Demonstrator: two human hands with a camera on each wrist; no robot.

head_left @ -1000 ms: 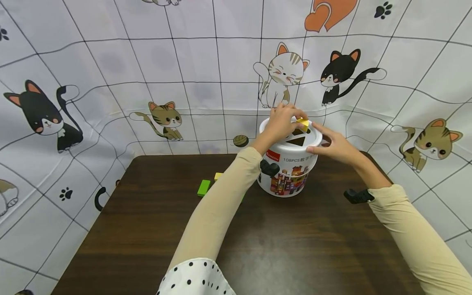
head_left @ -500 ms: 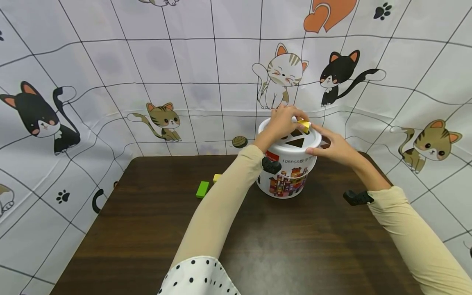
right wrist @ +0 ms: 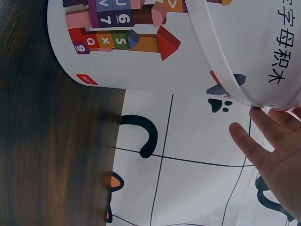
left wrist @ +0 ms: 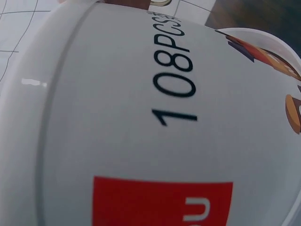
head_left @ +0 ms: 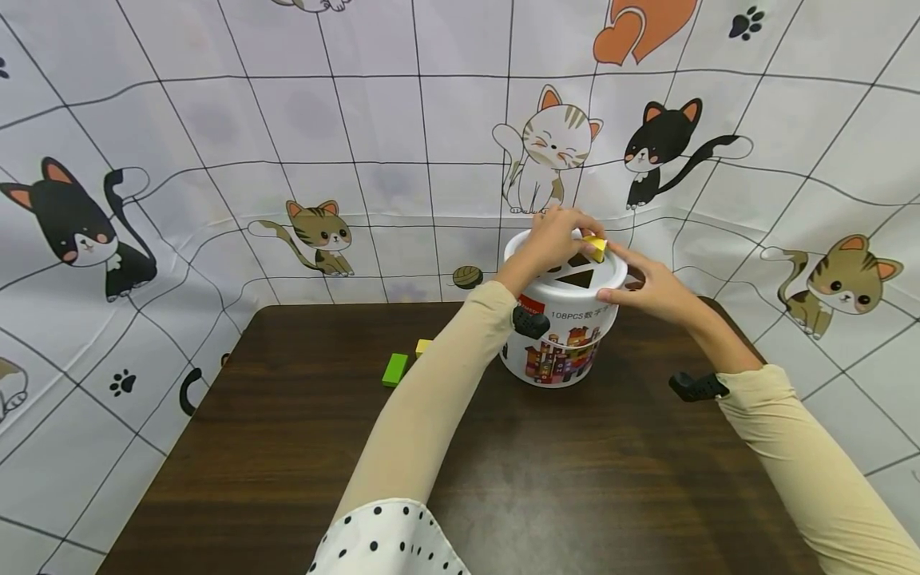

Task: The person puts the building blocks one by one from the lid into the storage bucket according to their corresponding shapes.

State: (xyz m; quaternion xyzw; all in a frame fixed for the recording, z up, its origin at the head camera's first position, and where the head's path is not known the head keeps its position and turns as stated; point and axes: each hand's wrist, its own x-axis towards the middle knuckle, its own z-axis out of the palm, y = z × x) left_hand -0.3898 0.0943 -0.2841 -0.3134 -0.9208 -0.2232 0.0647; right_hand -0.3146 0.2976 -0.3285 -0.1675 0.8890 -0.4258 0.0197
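Observation:
A white lidded bucket (head_left: 559, 335) printed with colourful blocks stands upright near the table's back edge. Its lid (head_left: 611, 273) has several dark cut-outs. My left hand (head_left: 552, 239) is over the lid, pinching a yellow block (head_left: 596, 248) at an opening on the right; how deep the block sits is hard to tell. At the lid's right side, my right hand (head_left: 650, 282) holds the rim, thumb in front and fingers behind. Straight fingers (right wrist: 256, 146) show beside the rim in the right wrist view. Bucket wall (left wrist: 127, 94) fills the left wrist view, hiding the left fingers.
A green block (head_left: 395, 370) and a yellow block (head_left: 423, 346) lie on the dark wooden table (head_left: 302, 431), left of the bucket, partly behind my left forearm. A cat-patterned sheet (head_left: 388, 128) hangs behind the table. A white handle (right wrist: 211, 42) crosses the bucket's side.
The yellow block in my left hand has shifted very slightly to the right and turned a little. My right hand stays on the rim. The head view has moved slightly.

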